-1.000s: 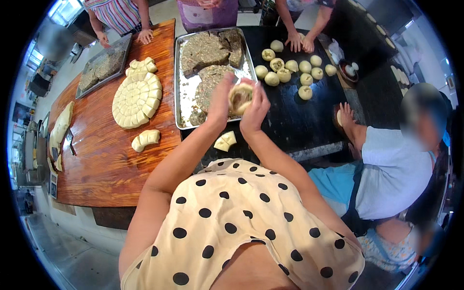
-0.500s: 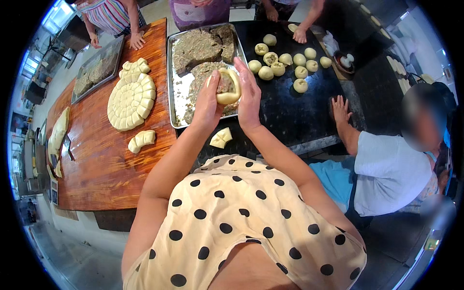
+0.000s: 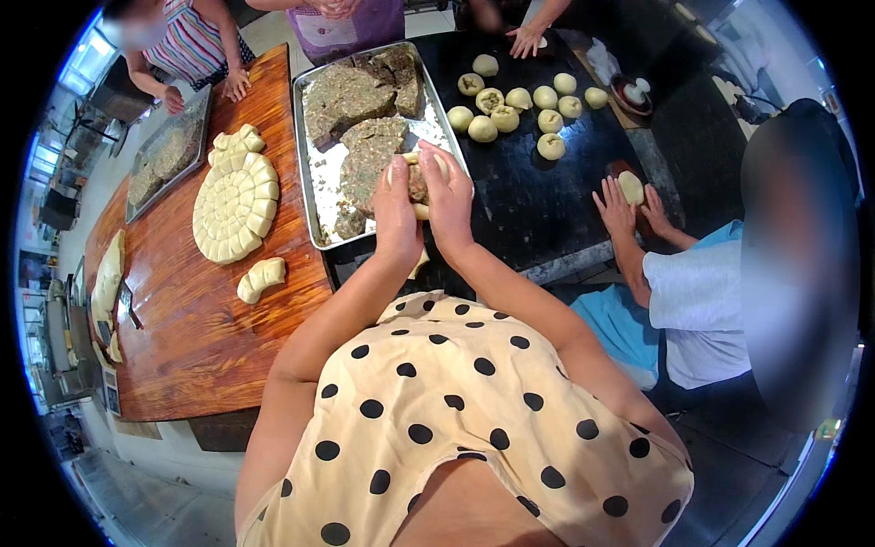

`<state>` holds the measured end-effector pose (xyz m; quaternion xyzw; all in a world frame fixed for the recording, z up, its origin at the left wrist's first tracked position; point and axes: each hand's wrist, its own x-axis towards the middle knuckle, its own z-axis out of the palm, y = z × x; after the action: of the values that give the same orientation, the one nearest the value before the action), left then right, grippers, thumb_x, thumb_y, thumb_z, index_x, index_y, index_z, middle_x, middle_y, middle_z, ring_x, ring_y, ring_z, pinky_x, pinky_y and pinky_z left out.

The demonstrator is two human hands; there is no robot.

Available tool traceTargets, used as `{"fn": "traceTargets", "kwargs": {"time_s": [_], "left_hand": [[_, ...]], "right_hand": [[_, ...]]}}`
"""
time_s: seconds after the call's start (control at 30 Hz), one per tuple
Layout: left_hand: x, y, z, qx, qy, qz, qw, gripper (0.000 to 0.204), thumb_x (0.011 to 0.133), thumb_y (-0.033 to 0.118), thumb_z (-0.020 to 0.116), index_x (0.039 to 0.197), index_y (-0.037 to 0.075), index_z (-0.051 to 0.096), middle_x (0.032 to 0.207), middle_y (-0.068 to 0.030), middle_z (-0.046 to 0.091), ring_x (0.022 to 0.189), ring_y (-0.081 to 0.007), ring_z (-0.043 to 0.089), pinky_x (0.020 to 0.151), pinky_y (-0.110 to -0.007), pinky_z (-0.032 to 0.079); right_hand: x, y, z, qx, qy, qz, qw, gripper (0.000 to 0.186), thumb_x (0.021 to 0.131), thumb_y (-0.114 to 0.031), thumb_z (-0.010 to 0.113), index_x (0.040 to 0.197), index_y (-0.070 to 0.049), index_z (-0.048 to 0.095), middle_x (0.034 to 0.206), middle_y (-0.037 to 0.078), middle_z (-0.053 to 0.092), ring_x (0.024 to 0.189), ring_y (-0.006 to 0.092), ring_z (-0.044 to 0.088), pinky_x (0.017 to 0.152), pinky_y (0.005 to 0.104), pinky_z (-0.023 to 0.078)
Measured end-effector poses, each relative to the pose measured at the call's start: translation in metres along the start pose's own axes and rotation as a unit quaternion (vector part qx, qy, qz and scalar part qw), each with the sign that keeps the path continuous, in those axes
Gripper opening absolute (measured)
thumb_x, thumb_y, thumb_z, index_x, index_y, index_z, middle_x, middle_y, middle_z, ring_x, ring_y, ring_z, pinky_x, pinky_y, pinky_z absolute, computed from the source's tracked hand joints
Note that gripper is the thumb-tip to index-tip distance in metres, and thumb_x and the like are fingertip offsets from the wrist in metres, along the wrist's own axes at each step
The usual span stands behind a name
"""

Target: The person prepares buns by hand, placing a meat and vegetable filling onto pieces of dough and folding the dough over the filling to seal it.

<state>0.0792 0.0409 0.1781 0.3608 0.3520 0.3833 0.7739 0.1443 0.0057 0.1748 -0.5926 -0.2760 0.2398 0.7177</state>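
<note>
A round dough wrapper with speckled filling (image 3: 417, 185) is cupped between my two hands over the large metal tray (image 3: 302, 155), which holds thick slabs of speckled filling (image 3: 351, 100). My left hand (image 3: 397, 214) wraps the dough's left side, and my right hand (image 3: 447, 201) closes round its right side, hiding much of it. A small piece of cut dough (image 3: 418, 266) lies on the black surface (image 3: 547, 210) below my hands, mostly hidden. Filled dough balls (image 3: 506, 117) are grouped to the tray's right.
The wooden table (image 3: 173, 346) holds cut dough (image 3: 232, 205), a dough slab (image 3: 109, 273) and a second filling tray (image 3: 169, 155). Co-workers stand along the far edge. At right a co-worker's hands (image 3: 620, 210) flank a flat dough disc (image 3: 630, 188); a bowl (image 3: 629, 93) sits behind.
My hands have turned and closed more around the dough. The co-worker at right now has both hands at a dough disc. The far-right co-worker's hands have shifted left.
</note>
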Motion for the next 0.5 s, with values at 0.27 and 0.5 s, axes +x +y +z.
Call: {"fn": "traceTargets", "kwargs": {"time_s": [0.27,0.5], "left_hand": [[0.008,0.006,0.002,-0.033,-0.093,0.000,0.995,0.040,0.105,0.039,0.044,0.127,0.007,0.050,0.116,-0.0073,0.057,0.105,-0.0160,0.057,0.091,-0.031,0.047],[0.008,0.013,-0.005,-0.083,-0.037,-0.041,0.995,0.051,0.102,0.050,0.042,0.131,0.009,0.049,0.123,-0.0079,0.059,0.112,-0.0203,0.060,0.096,-0.038,0.049]], "right_hand": [[0.008,0.004,-0.003,0.048,0.028,-0.102,0.993,0.031,0.101,-0.021,0.052,0.117,0.003,0.064,0.127,0.016,0.063,0.120,0.0233,0.058,0.112,0.0360,0.031],[0.004,-0.019,-0.001,0.098,-0.087,-0.049,0.990,0.048,0.106,-0.033,0.041,0.136,0.003,0.050,0.141,0.016,0.051,0.134,0.0215,0.044,0.113,0.0332,0.031]]}}
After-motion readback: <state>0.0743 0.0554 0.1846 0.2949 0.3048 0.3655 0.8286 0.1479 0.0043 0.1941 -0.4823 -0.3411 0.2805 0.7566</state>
